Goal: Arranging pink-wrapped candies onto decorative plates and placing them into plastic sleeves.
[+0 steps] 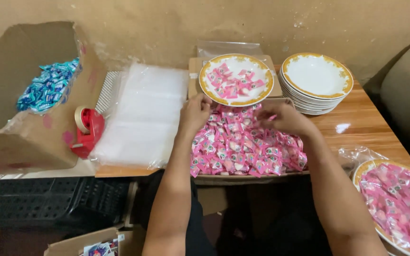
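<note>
Closest to the camera, two bare forearms are seen reaching away over a heap of pink wrapped candies (243, 147), which is piled on a flat cardboard tray on the wooden bench (361, 125). The left hand (194, 114) is curled with its fingers bent down into the far edge of the heap; whether a candy is actually pinched there cannot be told. The right hand (283, 118) is loosely closed, and one pink candy (272, 116) is held at its fingertips just above the pile.

Just beyond both hands, one gold-rimmed white plate (236, 79) is set, with a small scatter of pink candies on it. One stack of empty matching plates (316, 83) is placed to its right; their number cannot be counted. One more plate (395, 204), heaped with pink candies, is seen at the lower right. At the left, one stack of clear plastic bags (143, 114), one red tape dispenser (88, 130) and one cardboard box (24, 95) holding blue wrapped candies (48, 85) are laid out.
</note>
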